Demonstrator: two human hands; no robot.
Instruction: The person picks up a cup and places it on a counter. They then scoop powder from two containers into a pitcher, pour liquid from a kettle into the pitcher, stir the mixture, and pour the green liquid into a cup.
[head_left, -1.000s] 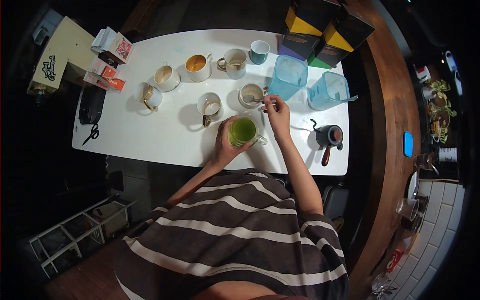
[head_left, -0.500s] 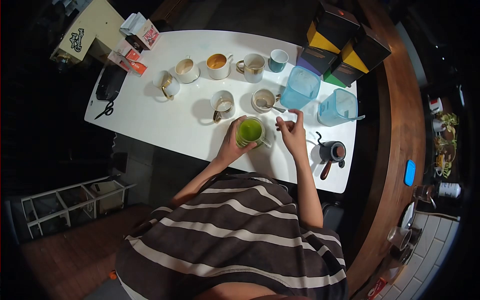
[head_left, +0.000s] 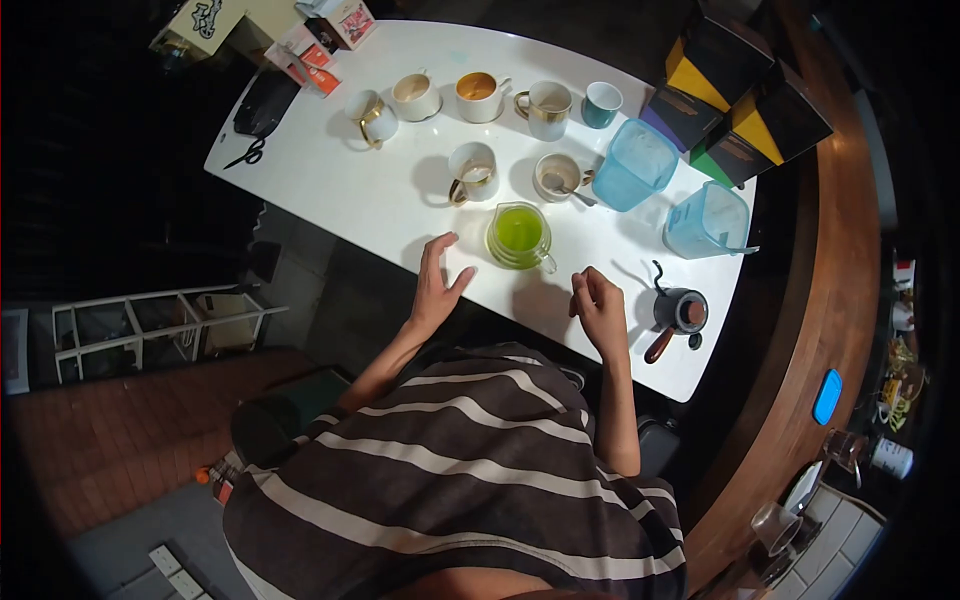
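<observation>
A glass jug of bright green liquid [head_left: 519, 232] stands on the white table, its handle toward the lower right. My left hand [head_left: 436, 290] is just left of the jug, fingers and thumb apart, touching nothing. To the jug's lower right, my right hand [head_left: 600, 308] hovers near the table edge with its fingers curled in; nothing shows in them. Behind the jug are a white and gold mug [head_left: 473, 173] and a cup [head_left: 557, 177] with a spoon [head_left: 578, 196] resting in it.
Several cups, including one with a brown inside [head_left: 478, 97], line the table's far side. Two blue plastic containers [head_left: 634, 165] and a gooseneck kettle [head_left: 682, 312] stand to the right. Black and yellow boxes [head_left: 720, 80] are stacked behind. Scissors [head_left: 246, 153] lie at left.
My left hand has let go of the jug, which now stands on the table, and drawn back left. My right hand has lowered, its fingers curling in. The view has shifted and turned slightly.
</observation>
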